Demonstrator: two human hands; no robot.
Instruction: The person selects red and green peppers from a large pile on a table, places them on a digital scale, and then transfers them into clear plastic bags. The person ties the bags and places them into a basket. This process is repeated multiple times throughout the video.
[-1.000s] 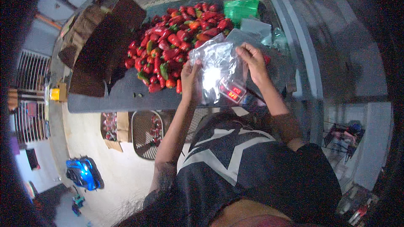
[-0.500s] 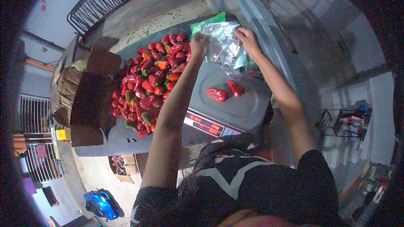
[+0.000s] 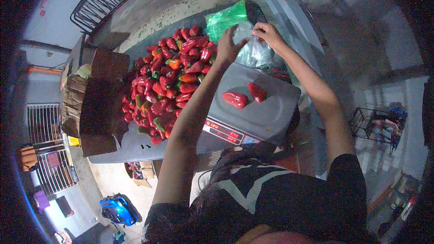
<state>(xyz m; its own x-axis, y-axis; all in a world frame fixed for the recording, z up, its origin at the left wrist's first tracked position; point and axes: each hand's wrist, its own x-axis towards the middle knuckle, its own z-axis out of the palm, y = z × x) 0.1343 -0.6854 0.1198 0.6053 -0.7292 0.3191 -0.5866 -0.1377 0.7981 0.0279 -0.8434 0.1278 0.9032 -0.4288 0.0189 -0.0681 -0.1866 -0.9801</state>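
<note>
The right hand [image 3: 267, 35] pinches the upper part of a clear plastic bag [image 3: 261, 55] between thumb and fingers. The bag hangs thin and crumpled at the far side of the table [image 3: 122, 153], just beyond the scale [image 3: 275, 113]; its glare makes it impossible to tell whether anything is inside. The left hand [image 3: 229, 50] is just beside the bag, thumb and fingers spread apart, its grasp released.

Next to the left hand lies a green plastic pack [image 3: 226, 21], its contents hidden by the shiny wrapping. On the scale's grey tray rest two red peppers [image 3: 234, 100], close to each other, and red digits glow on the panel along the near edge.

To the left of the scale, a big pile of peppers [image 3: 158, 86] covers the middle of the table, mostly red, with a few orange and green ones among them. Beyond the pile, at the left end, stands a brown cardboard box [image 3: 103, 108] with its flaps spread; its inside is too dark to read. Below the table, a smaller carton [image 3: 145, 171] on the floor holds small reddish things, too small to tell apart.
</note>
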